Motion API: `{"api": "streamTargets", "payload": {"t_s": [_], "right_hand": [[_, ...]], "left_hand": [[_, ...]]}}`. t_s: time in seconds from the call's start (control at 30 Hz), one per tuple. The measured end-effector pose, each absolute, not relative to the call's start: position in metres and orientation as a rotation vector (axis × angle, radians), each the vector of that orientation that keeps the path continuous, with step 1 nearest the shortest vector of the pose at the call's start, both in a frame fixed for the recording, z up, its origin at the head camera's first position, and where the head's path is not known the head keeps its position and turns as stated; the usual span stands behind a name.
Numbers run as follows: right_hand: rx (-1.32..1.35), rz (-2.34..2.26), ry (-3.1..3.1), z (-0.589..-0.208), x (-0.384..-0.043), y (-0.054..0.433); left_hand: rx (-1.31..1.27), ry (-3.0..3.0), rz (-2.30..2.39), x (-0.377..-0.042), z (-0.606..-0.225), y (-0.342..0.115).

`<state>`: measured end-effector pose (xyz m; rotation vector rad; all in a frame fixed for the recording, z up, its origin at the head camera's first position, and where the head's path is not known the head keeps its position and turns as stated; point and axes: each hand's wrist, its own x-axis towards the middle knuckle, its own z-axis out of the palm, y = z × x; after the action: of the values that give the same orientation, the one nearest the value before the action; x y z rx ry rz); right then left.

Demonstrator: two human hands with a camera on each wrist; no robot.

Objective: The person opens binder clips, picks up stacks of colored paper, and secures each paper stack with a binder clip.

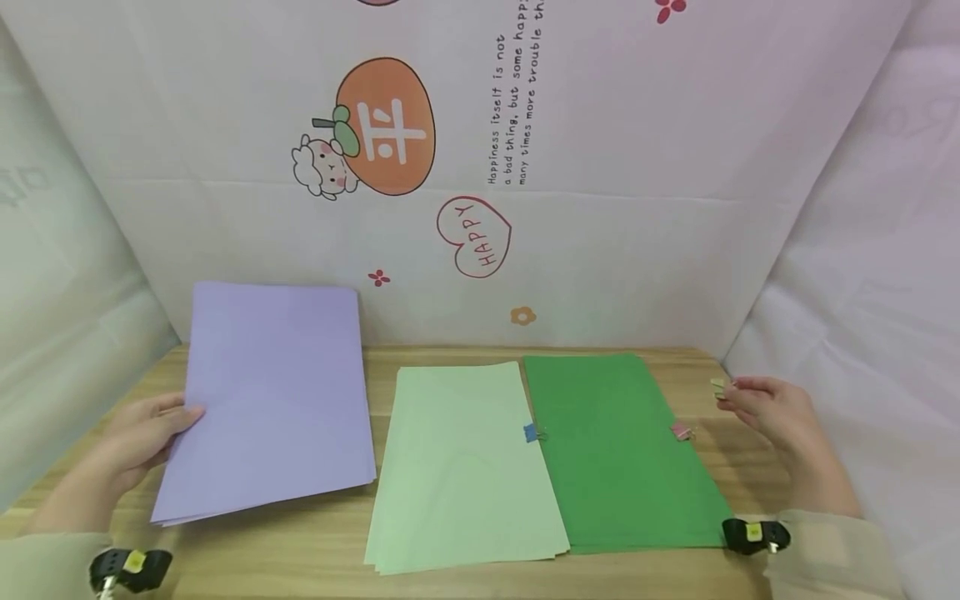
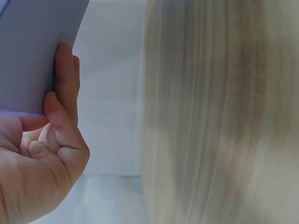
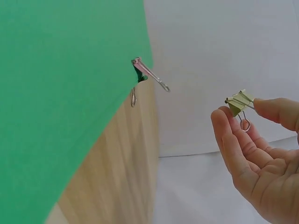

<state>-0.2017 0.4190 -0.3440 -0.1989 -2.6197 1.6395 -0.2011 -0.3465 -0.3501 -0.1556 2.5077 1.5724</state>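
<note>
My left hand (image 1: 146,437) pinches the left edge of a stack of purple paper (image 1: 273,400), thumb on top and fingers beneath. The stack is lifted and tilted, with its lower right corner above the table. From below, the left wrist view shows the fingers against the underside of the purple paper (image 2: 32,56). At the far right, my right hand (image 1: 776,417) pinches a pale yellow-green binder clip (image 3: 241,101) by its wire handles, between thumb and fingertips. This hand is raised beside the dark green stack, apart from it.
A light green paper stack (image 1: 461,467) lies mid-table with a blue binder clip (image 1: 531,433) on its right edge. Right of it, a dark green stack (image 1: 615,458) carries a pink binder clip (image 1: 681,431). Behind the wooden table (image 1: 300,550) hangs a printed white cloth (image 1: 600,250).
</note>
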Motion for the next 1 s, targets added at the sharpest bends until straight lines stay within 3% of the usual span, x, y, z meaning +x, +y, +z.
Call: {"api": "streamTargets", "payload": {"t_s": [1.0], "right_hand": [[0.083, 1.843, -2.353, -0.306, -0.208, 0.353]], "left_hand": [[0.031, 2.539, 1.725, -0.208, -0.334, -0.288]]}}
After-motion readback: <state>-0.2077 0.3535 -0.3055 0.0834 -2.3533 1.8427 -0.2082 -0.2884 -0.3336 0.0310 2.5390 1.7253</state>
